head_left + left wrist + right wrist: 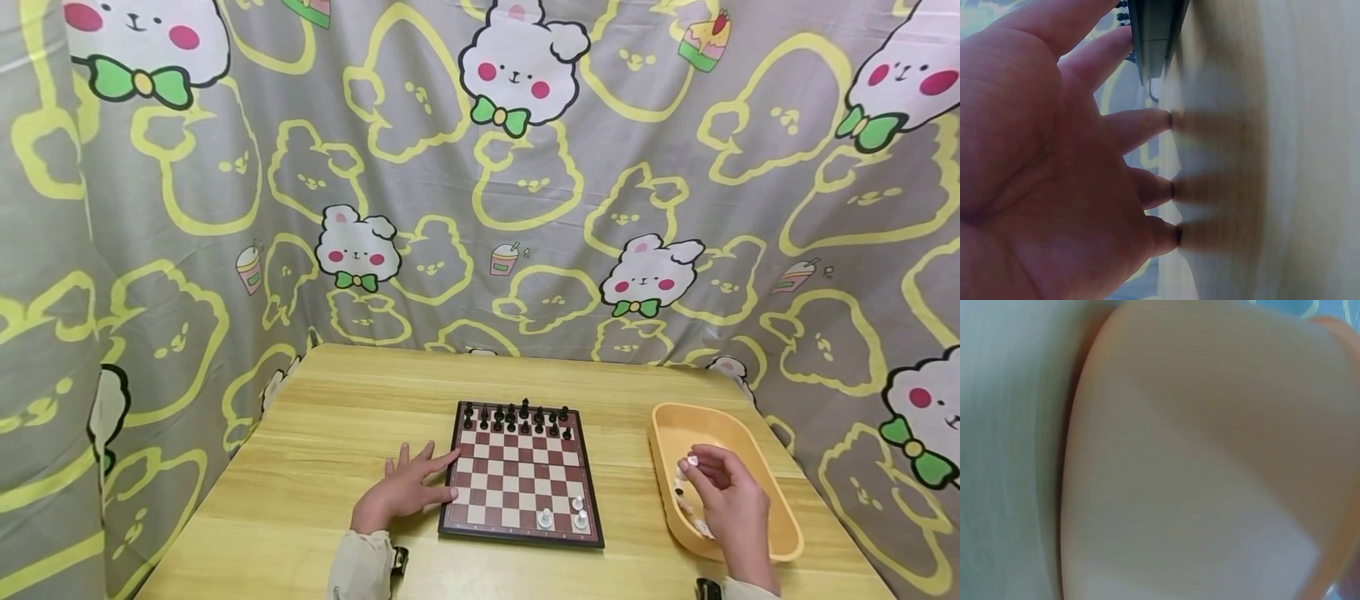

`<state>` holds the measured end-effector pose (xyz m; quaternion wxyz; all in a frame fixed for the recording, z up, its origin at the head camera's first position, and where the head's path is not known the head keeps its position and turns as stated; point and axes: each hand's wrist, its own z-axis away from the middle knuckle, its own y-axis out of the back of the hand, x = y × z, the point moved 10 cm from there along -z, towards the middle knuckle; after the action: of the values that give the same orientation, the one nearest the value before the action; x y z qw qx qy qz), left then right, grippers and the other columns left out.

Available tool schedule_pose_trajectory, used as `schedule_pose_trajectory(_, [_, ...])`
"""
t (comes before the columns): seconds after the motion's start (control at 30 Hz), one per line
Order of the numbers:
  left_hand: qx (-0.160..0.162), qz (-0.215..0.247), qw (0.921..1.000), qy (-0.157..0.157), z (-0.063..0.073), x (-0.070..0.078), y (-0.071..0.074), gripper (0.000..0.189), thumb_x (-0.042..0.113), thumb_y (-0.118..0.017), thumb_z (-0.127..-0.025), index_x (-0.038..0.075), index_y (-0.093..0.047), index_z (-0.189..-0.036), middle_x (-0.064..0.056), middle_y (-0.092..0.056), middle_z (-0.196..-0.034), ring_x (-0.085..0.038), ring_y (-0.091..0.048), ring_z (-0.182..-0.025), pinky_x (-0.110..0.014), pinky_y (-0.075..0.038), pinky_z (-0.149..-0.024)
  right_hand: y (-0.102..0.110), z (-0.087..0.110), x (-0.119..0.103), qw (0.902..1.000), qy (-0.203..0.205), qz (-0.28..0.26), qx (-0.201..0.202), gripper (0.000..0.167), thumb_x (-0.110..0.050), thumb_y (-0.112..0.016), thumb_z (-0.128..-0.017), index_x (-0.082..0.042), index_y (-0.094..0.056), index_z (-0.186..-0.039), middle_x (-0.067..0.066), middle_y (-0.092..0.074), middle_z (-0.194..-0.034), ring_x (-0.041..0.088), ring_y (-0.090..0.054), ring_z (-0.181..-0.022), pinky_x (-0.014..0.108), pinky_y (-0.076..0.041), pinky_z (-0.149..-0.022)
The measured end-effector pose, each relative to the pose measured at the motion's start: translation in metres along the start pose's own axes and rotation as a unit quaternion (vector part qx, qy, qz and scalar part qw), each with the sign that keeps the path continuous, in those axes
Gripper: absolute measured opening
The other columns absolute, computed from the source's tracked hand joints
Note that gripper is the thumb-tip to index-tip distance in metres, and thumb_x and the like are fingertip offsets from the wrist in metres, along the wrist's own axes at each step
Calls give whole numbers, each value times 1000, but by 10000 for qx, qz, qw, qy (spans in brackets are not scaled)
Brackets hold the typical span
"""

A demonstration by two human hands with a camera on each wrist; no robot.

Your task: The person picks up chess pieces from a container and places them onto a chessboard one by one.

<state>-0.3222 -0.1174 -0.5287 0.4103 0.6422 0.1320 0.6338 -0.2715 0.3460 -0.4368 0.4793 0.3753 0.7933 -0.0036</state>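
My left hand (405, 490) is spread at the left edge of a brown-and-cream chessboard (504, 483), thumb and index finger at its side. In the left wrist view, the other fingertips (1159, 120) of that hand rest on the tabletop. My right hand (733, 504) is over an orange plastic tray (789, 546), pinching a small white chess piece (692, 460) between thumb and fingers. Three white chess pieces (545, 518) stand at the board's near right corner. Black chess pieces (525, 408) fill the two far rows. The right wrist view shows only the tray's outer wall (1197, 437).
Several white pieces (702, 527) and a dark one (679, 492) lie inside the tray along its left side. The wooden table (360, 400) reaches back to a grey curtain (435, 192) with cartoon prints, which also hangs on both sides.
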Motion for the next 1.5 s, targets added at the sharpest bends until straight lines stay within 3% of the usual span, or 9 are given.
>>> schedule_pose_trajectory(0.4, [-6, -49, 10000, 6, 0, 1, 0, 69, 42, -72, -96, 26, -46, -158, -29, -18, -167, -64, 9, -147, -80, 7, -112, -22, 5, -17, 9990, 262, -338, -120, 22, 12, -83, -78, 1, -75, -95, -14, -71, -83, -10, -63, -72, 6, -49, -64])
schedule_pose_trajectory(0.67, [-13, -35, 10000, 6, 1, 4, 2, 69, 42, -72, -96, 25, -46, -158, -29, -18, -167, -65, 9, -147, -80, 7, -111, -39, 10, -27, 9985, 395, -117, -349, 22, 8, -85, -79, -2, -76, -96, 1, -75, -86, -12, -62, -74, 5, -49, -69])
schedule_pose_trajectory(0.8, [-1, -32, 10000, 2, 1, 4, 2, 69, 41, -72, -96, 25, -46, -158, -29, -18, -167, -65, 9, -147, -81, 7, -111, -53, 13, -37, 9963, 536, -341, -583, 22, 9, -84, -79, -2, -75, -96, 8, -75, -87, -7, -64, -74, 6, -50, -73])
schedule_pose_trajectory(1.17, [3, -35, 10000, -16, 1, 4, 3, 69, 41, -72, -97, 25, -46, -158, -30, -18, -167, -66, 8, -146, -81, 8, -111, -83, 25, -65, 9846, 1088, -1071, -852, 26, 13, -85, -75, -2, -75, -94, 9, -74, -85, 3, -67, -72, 9, -53, -72])
schedule_pose_trajectory(1.33, [0, 5, 10000, 4, 2, 4, 2, 69, 41, -72, -96, 25, -46, -158, -30, -18, -167, -66, 9, -146, -81, 8, -111, -93, 28, -76, 9803, 1380, -1100, -892, 29, 13, -86, -72, -3, -75, -94, 9, -74, -87, 5, -67, -71, 9, -53, -70])
schedule_pose_trajectory(1.5, [9, -29, 10000, -5, 1, 3, 2, 69, 41, -72, -96, 25, -46, -158, -30, -19, -167, -66, 8, -146, -81, 8, -111, -106, 33, -92, 9741, 1613, -1057, -1184, 26, 11, -86, -75, -3, -75, -95, 5, -75, -89, 8, -69, -73, 13, -55, -69])
